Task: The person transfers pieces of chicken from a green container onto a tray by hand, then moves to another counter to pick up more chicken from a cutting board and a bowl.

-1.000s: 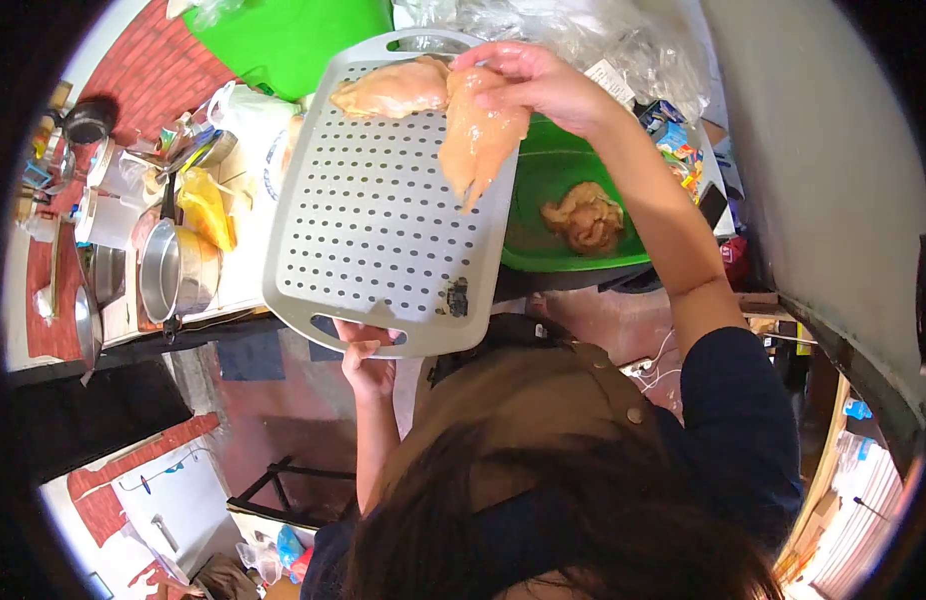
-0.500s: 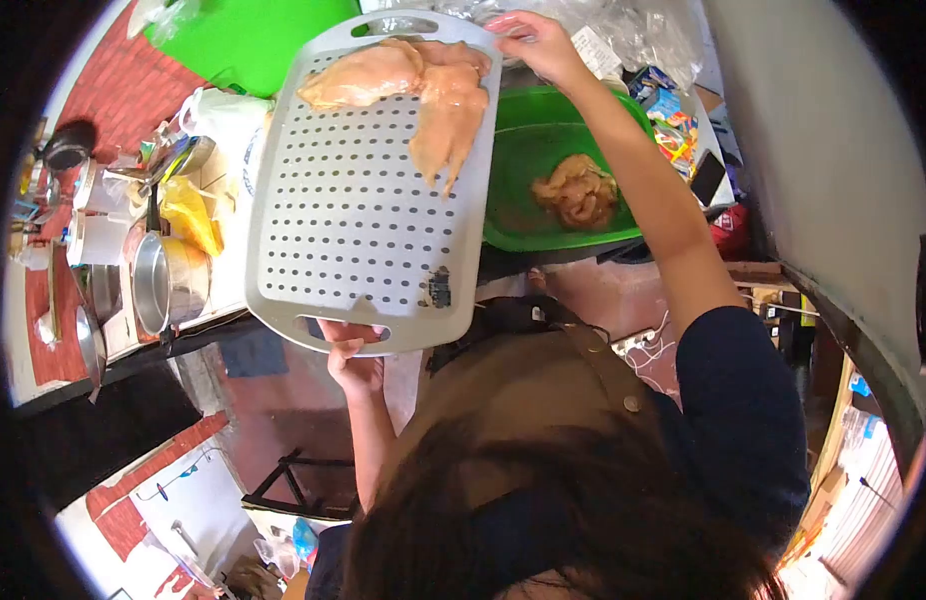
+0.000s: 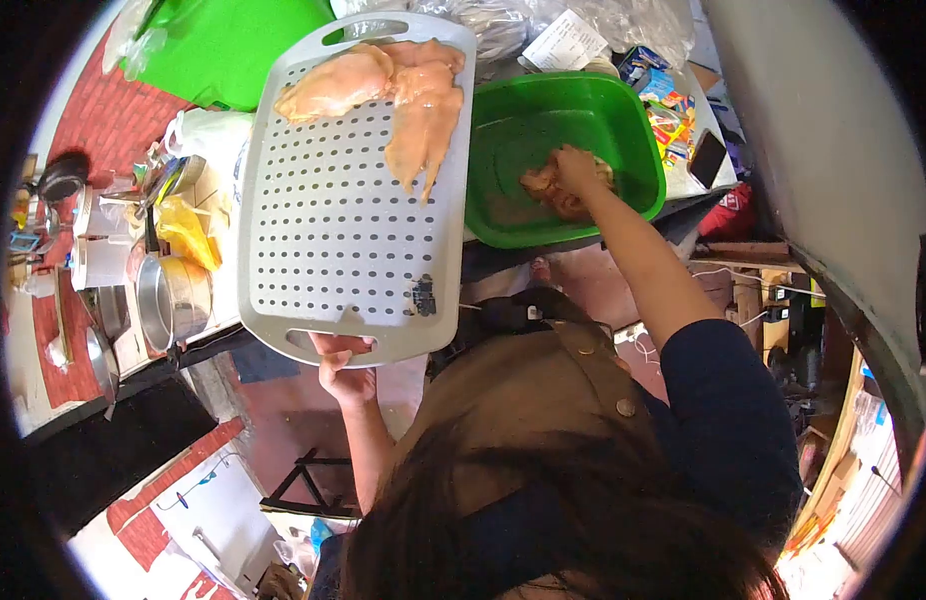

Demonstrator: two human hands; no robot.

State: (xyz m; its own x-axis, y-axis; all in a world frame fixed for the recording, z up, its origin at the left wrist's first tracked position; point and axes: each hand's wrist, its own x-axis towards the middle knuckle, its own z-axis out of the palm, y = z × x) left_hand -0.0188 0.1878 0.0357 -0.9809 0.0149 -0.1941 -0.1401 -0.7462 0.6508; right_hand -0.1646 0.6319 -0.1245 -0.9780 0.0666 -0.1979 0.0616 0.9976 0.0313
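My left hand (image 3: 345, 368) grips the near handle of a grey perforated tray (image 3: 333, 240), its fingers passing through the handle slot. Flat pieces of raw chicken (image 3: 423, 110) lie at the tray's far end. To the right stands a green basin (image 3: 528, 120) holding a small heap of raw chicken strips (image 3: 541, 185). Reaching down into it, my right hand (image 3: 580, 175) has its fingers closed on the heap; the fingertips are partly hidden. The far handle of the tray is free of hands.
On the left are a metal pot (image 3: 173, 300), a yellow bag (image 3: 188, 232) and a white plastic bag (image 3: 208, 135). A green board or sheet (image 3: 233, 50) lies behind the tray. A phone (image 3: 707, 160), colourful packets (image 3: 668, 120) and a paper label (image 3: 565, 40) are right of and behind the basin.
My right hand has left the tray's far corner and moved down into the green basin onto the chicken. The tray has shifted slightly left, still held by my left hand.
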